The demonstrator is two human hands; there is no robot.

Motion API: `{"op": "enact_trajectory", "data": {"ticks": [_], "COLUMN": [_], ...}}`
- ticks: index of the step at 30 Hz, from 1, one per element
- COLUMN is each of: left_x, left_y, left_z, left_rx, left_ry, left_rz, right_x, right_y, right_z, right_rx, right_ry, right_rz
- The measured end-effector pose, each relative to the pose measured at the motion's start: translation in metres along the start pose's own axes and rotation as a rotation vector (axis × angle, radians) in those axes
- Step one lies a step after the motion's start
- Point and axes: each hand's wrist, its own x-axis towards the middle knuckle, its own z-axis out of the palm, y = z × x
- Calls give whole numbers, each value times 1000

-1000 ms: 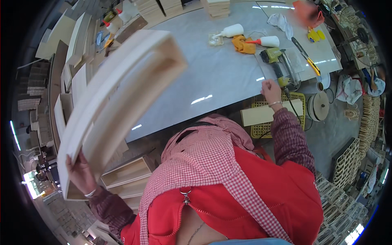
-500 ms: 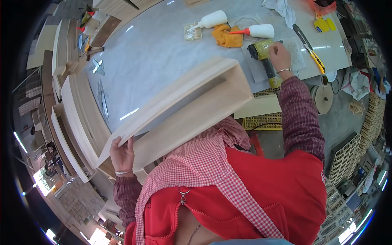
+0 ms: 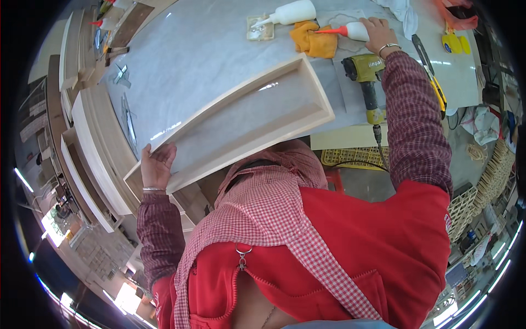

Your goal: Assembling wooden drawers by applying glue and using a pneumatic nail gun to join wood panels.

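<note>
A long, pale wooden box frame (image 3: 257,137) lies slanted across the table's near edge, its open middle showing the tabletop. At its left end my left hand (image 3: 157,167) is loosely curled around the wood, fingers by the far rail. Up at the back right, my right hand (image 3: 379,34) has its fingers around the base of a white squeeze bottle (image 3: 356,31) with a red nozzle. This bottle lies on its side, its nozzle over an orange cloth (image 3: 315,41). Below my right hand is an olive and black nail gun (image 3: 364,71) with a hose attached.
Another white bottle (image 3: 295,12) lies with its tip over a small clear dish (image 3: 260,28). A yellow utility knife (image 3: 433,77) and yellow-handled scissors (image 3: 453,43) are at the right. Stacked pale boards (image 3: 98,148) line the left edge. A yellow crate (image 3: 350,158) stands below the table.
The wooden frame has tipped down flatter, showing its open middle. My right hand has gone from beside the nail gun up to the red-nozzled bottle. My left hand's grip has loosened.
</note>
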Motion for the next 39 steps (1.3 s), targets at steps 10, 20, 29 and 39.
{"op": "enact_trajectory", "data": {"ticks": [10,20,29,39], "left_x": [-11,-89,-111,-92], "left_y": [-19,-47,-71,-75], "left_z": [3,-11,-62,-66], "left_rx": [-77,247,-273,-379], "left_ry": [-31,-408,-732,-618], "left_rz": [30,354,392,602], "right_x": [-39,-157,-233,-243], "right_y": [47,-126,-384,-411], "right_z": [-28,-222,-285,-250], "right_rx": [337,747,1161,2226], "right_ry": [-15,229,-135,-612], "right_rz": [-206,-67,-672,24]}}
